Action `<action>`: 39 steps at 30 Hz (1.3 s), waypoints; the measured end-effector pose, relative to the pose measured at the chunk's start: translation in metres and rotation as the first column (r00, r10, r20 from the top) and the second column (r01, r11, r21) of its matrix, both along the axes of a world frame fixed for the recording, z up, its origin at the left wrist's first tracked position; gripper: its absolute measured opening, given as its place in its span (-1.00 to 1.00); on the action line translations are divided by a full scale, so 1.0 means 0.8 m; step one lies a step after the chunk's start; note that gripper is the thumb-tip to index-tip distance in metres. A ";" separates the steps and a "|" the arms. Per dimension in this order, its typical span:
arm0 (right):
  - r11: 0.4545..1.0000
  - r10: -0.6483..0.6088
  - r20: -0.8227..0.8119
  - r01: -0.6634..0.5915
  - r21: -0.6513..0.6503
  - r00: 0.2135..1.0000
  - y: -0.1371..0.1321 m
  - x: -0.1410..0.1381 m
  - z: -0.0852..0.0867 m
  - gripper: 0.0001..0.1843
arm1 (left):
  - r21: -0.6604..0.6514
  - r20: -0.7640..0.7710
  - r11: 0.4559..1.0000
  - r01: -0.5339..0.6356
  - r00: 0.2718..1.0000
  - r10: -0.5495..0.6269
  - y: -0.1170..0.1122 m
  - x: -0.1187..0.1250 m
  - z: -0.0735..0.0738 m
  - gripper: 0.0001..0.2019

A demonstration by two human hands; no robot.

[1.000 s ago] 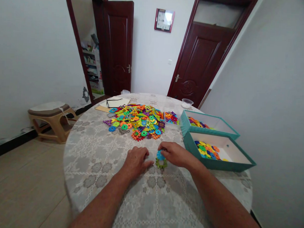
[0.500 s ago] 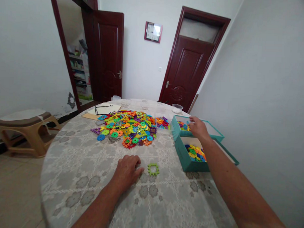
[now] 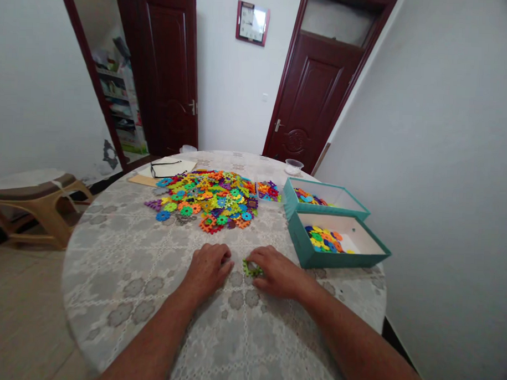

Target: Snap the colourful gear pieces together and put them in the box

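Note:
A green square plastic building piece (image 3: 247, 269) with a notched rim and an open middle lies on the patterned tablecloth, partly hidden by my right hand (image 3: 274, 272). The fingers and thumb of that hand close around its right side. Just left of it, my left hand (image 3: 210, 268) rests on the table with bent fingers and the thumb apart, holding nothing. Beyond both hands spreads a large pile of colourful interlocking plastic pieces (image 3: 211, 197), flower and gear shapes among them.
On the right stand two teal boxes, a nearer one (image 3: 330, 260) and a farther one (image 3: 353, 203), both with plastic pieces inside. A small clear tray of pieces (image 3: 268, 191) adjoins the pile. Glasses (image 3: 166, 169) lie on paper at the back left; a clear bowl (image 3: 293, 167) sits at the far edge.
My right hand has come back from the farther teal box to the green square piece and closed on it. My left hand stays beside it. The camera view has tilted down slightly.

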State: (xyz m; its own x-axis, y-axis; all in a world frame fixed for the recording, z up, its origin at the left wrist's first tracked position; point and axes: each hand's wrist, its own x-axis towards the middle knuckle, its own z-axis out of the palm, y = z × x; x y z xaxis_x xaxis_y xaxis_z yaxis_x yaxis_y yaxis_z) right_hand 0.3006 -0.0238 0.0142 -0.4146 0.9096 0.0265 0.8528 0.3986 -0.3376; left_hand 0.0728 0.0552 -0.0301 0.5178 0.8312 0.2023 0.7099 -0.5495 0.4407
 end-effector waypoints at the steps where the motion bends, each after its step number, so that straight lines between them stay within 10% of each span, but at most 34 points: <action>1: 1.000 -0.012 0.011 0.012 0.004 1.000 -0.002 -0.003 -0.004 -0.50 | -0.001 -0.002 1.000 0.002 1.000 -0.002 0.001 0.000 0.000 -0.91; 7: 0.999 -0.039 -0.042 0.041 0.036 0.998 -0.017 0.003 0.001 -0.56 | -0.012 -0.015 1.000 0.015 1.000 -0.015 0.004 -0.002 0.000 -0.90; 17: 0.974 -0.111 -0.117 0.131 0.184 0.987 -0.022 0.077 0.075 -0.55 | -0.016 -0.017 1.000 0.021 1.000 -0.021 0.005 -0.003 -0.002 -0.90; 28: 0.943 -0.218 -0.087 0.233 0.239 0.972 -0.015 0.132 0.091 -0.60 | -0.017 0.003 1.000 0.013 1.000 -0.013 0.006 -0.004 -0.007 -0.91; 32: 0.851 -0.419 0.019 0.386 0.355 0.908 0.029 0.192 0.105 -0.65 | -0.021 0.000 1.000 0.015 1.000 -0.015 0.006 -0.005 -0.005 -0.92; 39: 0.560 -0.819 0.136 0.725 0.400 0.557 0.110 0.293 0.116 -0.55 | -0.044 -0.026 0.999 0.007 1.000 -0.008 0.004 -0.004 0.001 -0.91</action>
State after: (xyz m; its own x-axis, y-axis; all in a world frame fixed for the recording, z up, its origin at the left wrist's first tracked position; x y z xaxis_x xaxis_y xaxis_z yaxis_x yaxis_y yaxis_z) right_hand 0.5354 0.0646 0.1073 0.4181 0.8456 0.3319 0.9008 -0.4332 -0.0309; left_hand 0.0696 0.0585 -0.0294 0.5284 0.8354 0.1517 0.7175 -0.5349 0.4462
